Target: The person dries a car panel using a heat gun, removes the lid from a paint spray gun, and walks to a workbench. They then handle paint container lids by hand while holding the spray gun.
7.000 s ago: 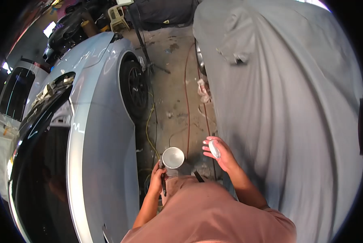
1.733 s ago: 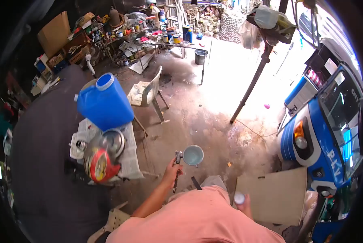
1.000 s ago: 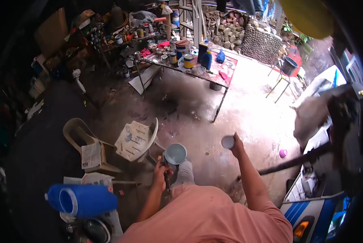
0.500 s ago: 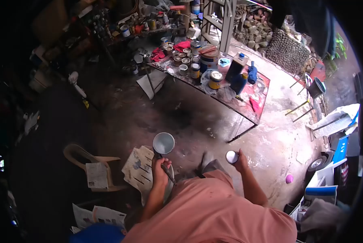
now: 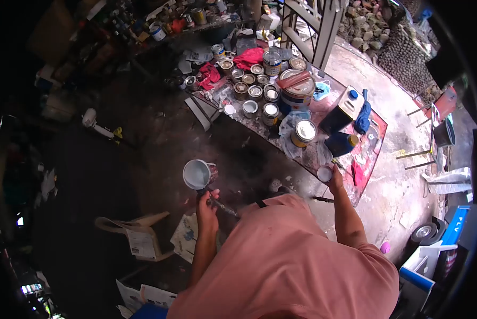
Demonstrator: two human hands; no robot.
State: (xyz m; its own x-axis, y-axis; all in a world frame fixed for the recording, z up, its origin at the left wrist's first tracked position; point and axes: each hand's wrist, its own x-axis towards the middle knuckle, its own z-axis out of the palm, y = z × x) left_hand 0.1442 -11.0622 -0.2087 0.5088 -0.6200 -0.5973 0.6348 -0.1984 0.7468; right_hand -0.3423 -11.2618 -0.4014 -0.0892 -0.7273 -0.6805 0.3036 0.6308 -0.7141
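Note:
My left hand [image 5: 207, 208] is closed around the handle of a paint spray gun, whose round cup [image 5: 197, 174] faces up and looks pale grey inside. A hose or dark fitting runs from the grip toward my shirt. In my right hand [image 5: 335, 179] is a small round cup [image 5: 324, 174] with a pale inside, held by its side at the near edge of the work table [image 5: 270, 139]. Nearest to that hand on the table are a dark blue bottle [image 5: 340, 144], a pink-red cloth [image 5: 358, 174] and an opened paint can [image 5: 304, 132].
Several paint cans, a large tin [image 5: 298, 93], a dark jug with a blue cap [image 5: 344, 111] and red rags [image 5: 249, 57] crowd the table. A plastic chair [image 5: 142, 236] stands at my left. A metal post [image 5: 323, 37] rises behind the table.
I have come closer to the table. My right hand has moved forward with the small cup, to the table's edge. The spray gun stays in my left hand.

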